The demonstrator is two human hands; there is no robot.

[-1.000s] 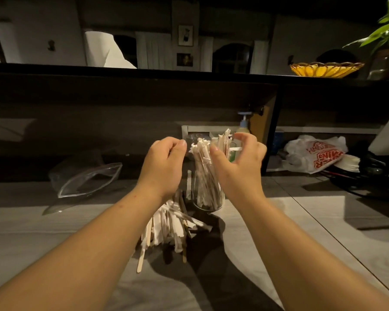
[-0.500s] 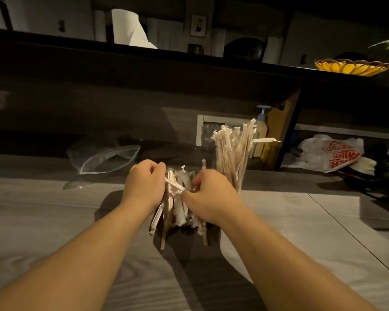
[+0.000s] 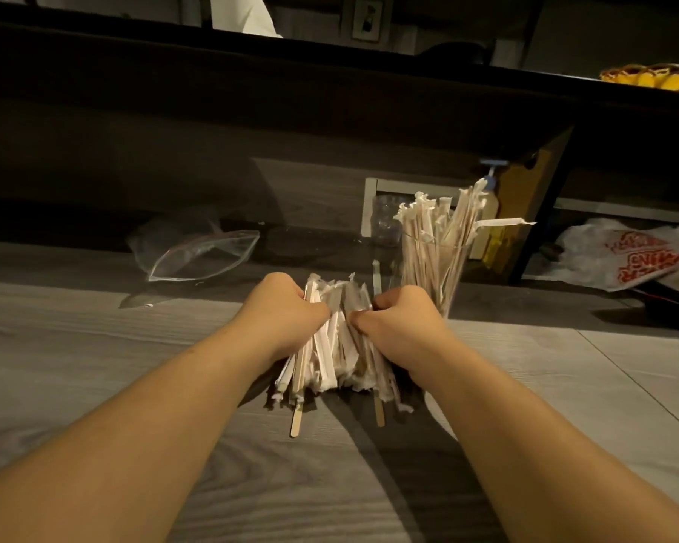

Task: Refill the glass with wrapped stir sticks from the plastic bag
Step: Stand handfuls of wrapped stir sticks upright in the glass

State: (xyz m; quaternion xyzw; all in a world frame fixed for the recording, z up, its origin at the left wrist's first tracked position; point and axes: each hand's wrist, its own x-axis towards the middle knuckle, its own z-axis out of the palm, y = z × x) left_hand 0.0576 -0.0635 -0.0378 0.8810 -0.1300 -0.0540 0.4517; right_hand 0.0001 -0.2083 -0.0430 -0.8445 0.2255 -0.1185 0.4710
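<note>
A pile of paper-wrapped wooden stir sticks (image 3: 336,346) lies on the grey wood-grain counter (image 3: 95,366), squeezed between my two hands. My left hand (image 3: 281,311) is closed on the pile's left side and my right hand (image 3: 402,319) on its right side. Two bare wooden stick ends poke out toward me. Just behind my right hand stands the glass (image 3: 438,268), packed with upright wrapped sticks; one stick juts out sideways to the right. The clear plastic bag (image 3: 200,252) lies open and flat at the back left.
A dark raised ledge (image 3: 330,72) runs along the back of the counter. A pump bottle (image 3: 487,217) stands behind the glass. A white printed shopping bag (image 3: 624,252) lies at the right. A yellow bowl (image 3: 655,76) sits on the ledge.
My hands left the sticks in the glass, dropped to the loose pile on the counter and have gathered it into a tighter bundle. The camera tilted downward.
</note>
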